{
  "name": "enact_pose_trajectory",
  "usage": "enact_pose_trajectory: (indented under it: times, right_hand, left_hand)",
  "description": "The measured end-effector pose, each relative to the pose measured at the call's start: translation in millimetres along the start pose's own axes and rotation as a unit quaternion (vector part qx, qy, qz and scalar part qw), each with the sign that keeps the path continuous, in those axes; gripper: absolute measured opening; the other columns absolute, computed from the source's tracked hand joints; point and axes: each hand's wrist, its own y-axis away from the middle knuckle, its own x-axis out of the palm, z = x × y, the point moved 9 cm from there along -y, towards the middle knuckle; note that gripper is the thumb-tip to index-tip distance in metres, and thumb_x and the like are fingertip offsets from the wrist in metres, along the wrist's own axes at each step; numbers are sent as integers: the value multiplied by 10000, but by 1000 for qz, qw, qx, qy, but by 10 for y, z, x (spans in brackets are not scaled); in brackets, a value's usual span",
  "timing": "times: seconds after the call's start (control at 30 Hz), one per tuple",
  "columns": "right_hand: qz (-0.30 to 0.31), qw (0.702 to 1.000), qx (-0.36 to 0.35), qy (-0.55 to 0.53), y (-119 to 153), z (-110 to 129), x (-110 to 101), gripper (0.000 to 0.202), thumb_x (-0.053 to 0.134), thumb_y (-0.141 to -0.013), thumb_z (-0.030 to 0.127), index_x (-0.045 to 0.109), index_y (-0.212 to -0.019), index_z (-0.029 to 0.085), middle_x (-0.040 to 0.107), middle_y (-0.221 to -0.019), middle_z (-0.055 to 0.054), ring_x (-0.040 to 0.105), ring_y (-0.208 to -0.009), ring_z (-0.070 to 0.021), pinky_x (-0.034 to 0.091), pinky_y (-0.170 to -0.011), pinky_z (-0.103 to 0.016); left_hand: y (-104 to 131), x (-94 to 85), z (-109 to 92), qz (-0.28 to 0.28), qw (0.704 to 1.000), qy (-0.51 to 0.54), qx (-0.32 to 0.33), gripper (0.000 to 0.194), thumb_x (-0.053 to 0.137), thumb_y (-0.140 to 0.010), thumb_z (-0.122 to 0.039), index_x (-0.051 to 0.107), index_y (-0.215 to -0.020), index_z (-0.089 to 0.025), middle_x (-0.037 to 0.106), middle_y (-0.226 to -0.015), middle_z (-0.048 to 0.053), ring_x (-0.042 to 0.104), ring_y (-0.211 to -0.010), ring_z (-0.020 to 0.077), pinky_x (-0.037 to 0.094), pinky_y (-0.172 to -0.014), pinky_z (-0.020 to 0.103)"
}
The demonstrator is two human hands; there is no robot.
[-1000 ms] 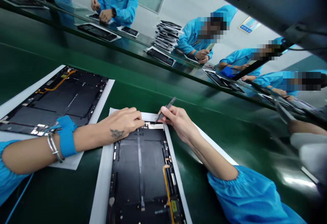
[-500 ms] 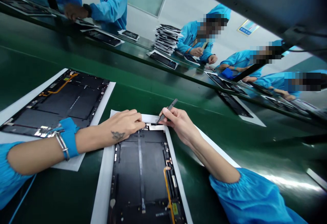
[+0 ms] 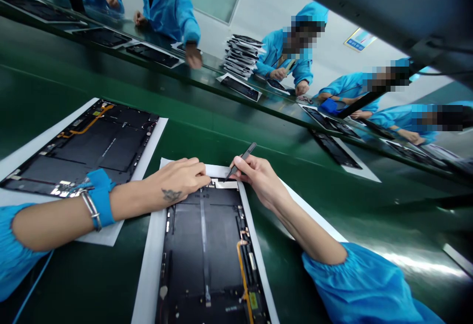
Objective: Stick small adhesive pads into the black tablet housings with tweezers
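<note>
A black device panel (image 3: 221, 245) with an orange flex cable lies on a white sheet (image 3: 146, 270) in front of me. My left hand (image 3: 186, 178) rests at its far left corner, fingers bent and pressed together; what they pinch, if anything, is hidden. My right hand (image 3: 254, 173) is closed on dark tweezers (image 3: 242, 160), whose tips point down at a white strip (image 3: 227, 184) along the panel's far edge. A blue strap (image 3: 101, 200) and a metal band circle my left wrist.
Another panel (image 3: 107, 141) on white paper lies at the left, partly under my left forearm. Across the green bench (image 3: 295, 151), people in blue work by more panels and a tall stack (image 3: 242, 56).
My hands and the tweezers have hardly moved. Across the bench, a person's hand has reached to the right over the small panels, and panels on the far line have shifted slightly.
</note>
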Motion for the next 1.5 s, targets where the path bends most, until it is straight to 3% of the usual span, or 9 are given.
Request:
enact_pose_trajectory:
  times: [0.3, 0.5, 0.63, 0.77, 0.83, 1.0, 1.1, 1.27, 1.5]
  right_hand:
    - [0, 1000, 3, 4, -1, 0, -3, 742, 815, -503, 742, 522, -721, 96, 504, -672, 0, 562, -692, -99, 487, -755, -256]
    - [0, 998, -41, 41, -21, 24, 13, 720, 753, -564, 756, 554, -742, 88, 518, -666, -17, 512, -625, -77, 445, -638, -214]
    - [-28, 989, -99, 110, -2, 87, -47, 652, 661, -692, 729, 579, -744, 85, 557, -733, -46, 568, -637, -103, 441, -595, -210]
    - [-72, 979, -172, 85, 125, 170, -149, 520, 644, -820, 615, 618, -801, 96, 605, -808, -55, 634, -705, -125, 527, -685, -221]
    - [-60, 970, -220, 84, 220, 229, -103, 437, 634, -873, 542, 656, -843, 107, 639, -852, -61, 654, -773, -130, 542, -728, -211]
    - [-30, 926, -319, 198, 413, 349, 119, 328, 570, -951, 385, 719, -823, 123, 676, -872, -66, 630, -741, -111, 458, -591, -174]
    - [-25, 910, -357, 208, 461, 393, 162, 256, 589, -959, 324, 734, -867, 134, 683, -894, -51, 649, -810, -107, 497, -691, -179]
    - [-7, 858, -447, 252, 606, 483, 255, 107, 610, -954, 200, 698, -932, 143, 684, -888, -8, 615, -882, -84, 491, -804, -183]
    - [-35, 861, -445, 245, 616, 468, 224, 120, 600, -955, 189, 700, -918, 135, 680, -880, -28, 635, -847, -92, 502, -763, -195]
  left_hand:
    - [-12, -18, 15, 3, 1000, 17, -2, 438, 329, -927, 5, 657, -1174, -146, 592, -1059, 81, 441, -856, 189, 348, -698, 303]
    - [-9, -45, 41, 5, 999, 47, 0, 490, 359, -913, 16, 643, -1260, -181, 564, -1060, 81, 446, -877, 181, 378, -726, 289]
    - [0, -71, 32, -23, 999, 47, 15, 489, 374, -888, 32, 655, -1234, -168, 569, -1033, 77, 457, -859, 175, 367, -704, 275]
    - [14, -34, 39, -50, 998, 30, 32, 549, 376, -810, 74, 655, -1219, -163, 585, -1037, 65, 476, -887, 172, 372, -739, 281]
    - [26, -41, 34, -65, 997, 31, 42, 485, 380, -862, 48, 653, -1208, -154, 594, -1041, 61, 481, -887, 167, 379, -752, 284]
    - [49, -109, 15, -87, 994, 45, 55, 419, 368, -924, 14, 651, -1195, -137, 605, -1039, 58, 482, -887, 166, 398, -765, 296]
    - [31, -83, 17, -57, 997, 43, 39, 431, 352, -937, -3, 663, -1198, -146, 607, -1035, 65, 480, -894, 178, 411, -769, 310]
    - [8, -56, 36, -21, 999, 39, 6, 443, 333, -941, -10, 682, -1184, -136, 604, -1032, 80, 478, -898, 196, 422, -753, 327]
    - [13, -28, 41, -20, 999, 37, 15, 455, 306, -957, -23, 669, -1201, -144, 597, -1029, 84, 471, -911, 186, 417, -781, 324]
